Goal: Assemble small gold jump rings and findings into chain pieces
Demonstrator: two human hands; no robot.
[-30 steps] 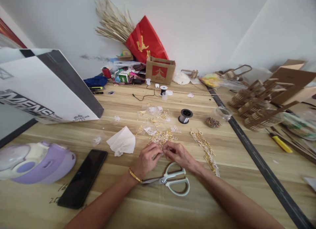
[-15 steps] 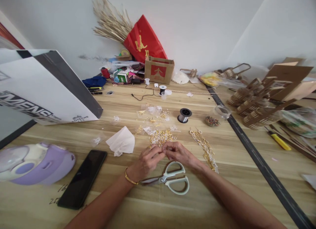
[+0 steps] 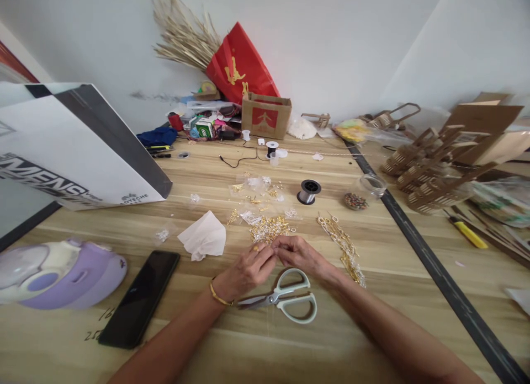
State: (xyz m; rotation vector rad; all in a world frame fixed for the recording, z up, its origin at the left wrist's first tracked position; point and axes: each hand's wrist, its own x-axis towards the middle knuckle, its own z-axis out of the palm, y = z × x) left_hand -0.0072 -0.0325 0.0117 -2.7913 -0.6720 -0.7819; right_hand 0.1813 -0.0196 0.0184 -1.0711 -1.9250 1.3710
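My left hand, with a gold bracelet at the wrist, meets my right hand fingertip to fingertip. Both are closed in a pinch; whatever they hold is too small to make out. Just beyond the fingers lies a heap of gold and clear beads. Scissors with pale green handles rest below the hands, blades pointing left. To the right are strung gold and clear bead strands. A spool of clear line stands behind the heap.
A white tissue and a black phone lie at left, beside a purple and cream device. A large white box stands behind them. At right are a jar of beads, small woven baskets and a yellow cutter.
My left hand has turned slightly, so a gold ring on its finger shows more plainly. The hands stay together in nearly the same place.
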